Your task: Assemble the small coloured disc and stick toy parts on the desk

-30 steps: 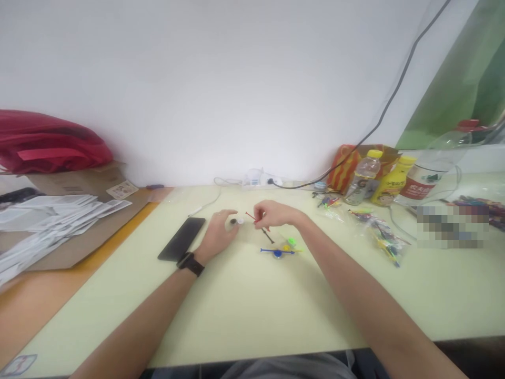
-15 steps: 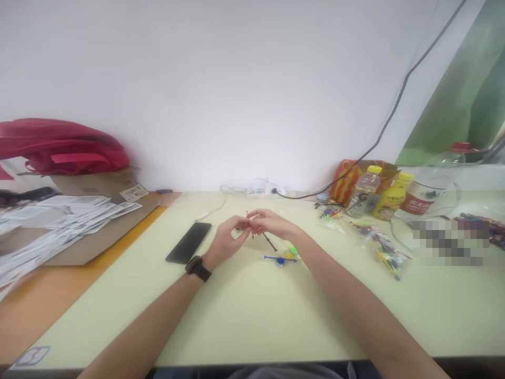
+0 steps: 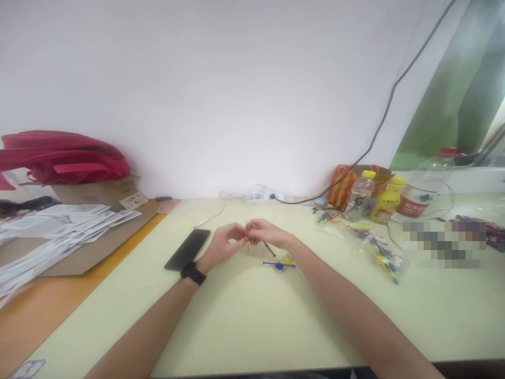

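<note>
My left hand [image 3: 225, 243] and my right hand [image 3: 269, 233] meet above the middle of the table, their fingertips closed on a small thin red plastic piece [image 3: 247, 239]. Its exact shape is mostly covered by the fingers. Just below my right hand lies a dark thin rod [image 3: 270, 249]. Nearer to me is a blue plastic piece [image 3: 279, 266] with a round middle and two straight arms. A yellow piece [image 3: 288, 260] sits behind it, partly hidden by my right forearm. To the left of my left hand lies a black phone [image 3: 187, 249].
White cards [image 3: 79, 226] lie on cardboard at the left, below a red bag [image 3: 65, 158]. At the right are a clear bottle [image 3: 359, 197], a yellow bottle [image 3: 386, 201], a large jug [image 3: 412, 202] and plastic bags of coloured pieces [image 3: 376, 250]. A power strip [image 3: 258, 194] sits along the wall.
The whole view has shifted slightly. Both hands stay together on the red piece, which has turned a little between the fingertips. The pieces on the table have not moved.
</note>
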The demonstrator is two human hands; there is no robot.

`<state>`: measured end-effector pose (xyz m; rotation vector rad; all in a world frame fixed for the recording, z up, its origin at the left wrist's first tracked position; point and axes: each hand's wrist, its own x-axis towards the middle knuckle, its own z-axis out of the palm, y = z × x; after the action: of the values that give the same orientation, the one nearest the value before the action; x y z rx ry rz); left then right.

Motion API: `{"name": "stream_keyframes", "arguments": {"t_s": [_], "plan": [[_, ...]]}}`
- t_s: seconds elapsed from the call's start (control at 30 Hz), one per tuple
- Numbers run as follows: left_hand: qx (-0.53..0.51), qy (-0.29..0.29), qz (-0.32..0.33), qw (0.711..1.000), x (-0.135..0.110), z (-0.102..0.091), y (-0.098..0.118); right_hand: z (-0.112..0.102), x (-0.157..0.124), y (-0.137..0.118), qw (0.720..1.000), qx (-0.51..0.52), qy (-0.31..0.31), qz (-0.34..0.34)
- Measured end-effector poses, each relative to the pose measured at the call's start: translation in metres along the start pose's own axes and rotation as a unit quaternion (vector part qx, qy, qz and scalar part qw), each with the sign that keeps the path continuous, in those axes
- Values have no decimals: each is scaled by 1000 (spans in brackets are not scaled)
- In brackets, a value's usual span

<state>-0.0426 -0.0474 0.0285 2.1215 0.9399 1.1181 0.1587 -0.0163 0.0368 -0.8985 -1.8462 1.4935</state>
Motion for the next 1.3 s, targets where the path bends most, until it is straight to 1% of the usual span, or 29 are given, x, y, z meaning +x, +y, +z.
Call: {"name": "stream_keyframes", "arguments": {"t_s": [0.13,0.23,0.33,0.43,0.5,0.57,0.63,0.7,0.77,0.8,0.87,0.97,1.13,1.2,1.3], "plan": [[-10,-24,-48,999,0,-4,-3,8,0,-2,995,-101,0,1],[12,-39,-64,997,0,-10,-5,8,0,-3,983,-182,27,3],[45,-73,-64,994,1,-18,-6,0,0,-3,967,-249,46,24],[88,-115,-58,988,1,-29,-7,-15,-4,-7,951,-303,29,59],[113,-124,-55,984,2,-35,-9,-27,-9,-14,939,-335,8,76],[143,-102,-51,983,1,-38,-10,-39,-15,-24,927,-363,-22,92],[183,-62,-40,980,0,-37,-12,-48,-22,-33,914,-380,-78,119],[223,-33,-12,974,-1,-31,-15,-51,-28,-40,895,-390,-145,158],[243,-44,25,969,-2,-24,-18,-48,-31,-43,873,-400,-197,198],[247,-59,40,966,-2,-20,-20,-44,-31,-43,863,-405,-214,213],[249,-85,47,964,-2,-16,-22,-37,-30,-42,851,-410,-230,232],[234,-84,36,968,-1,-16,-24,-31,-26,-39,855,-404,-230,231],[209,-60,42,975,-2,-18,-24,-37,-25,-39,886,-365,-209,194],[211,-29,39,976,-2,-18,-24,-43,-28,-40,904,-336,-201,172],[208,38,32,977,0,-15,-19,-51,-33,-44,936,-274,-178,133]]}}
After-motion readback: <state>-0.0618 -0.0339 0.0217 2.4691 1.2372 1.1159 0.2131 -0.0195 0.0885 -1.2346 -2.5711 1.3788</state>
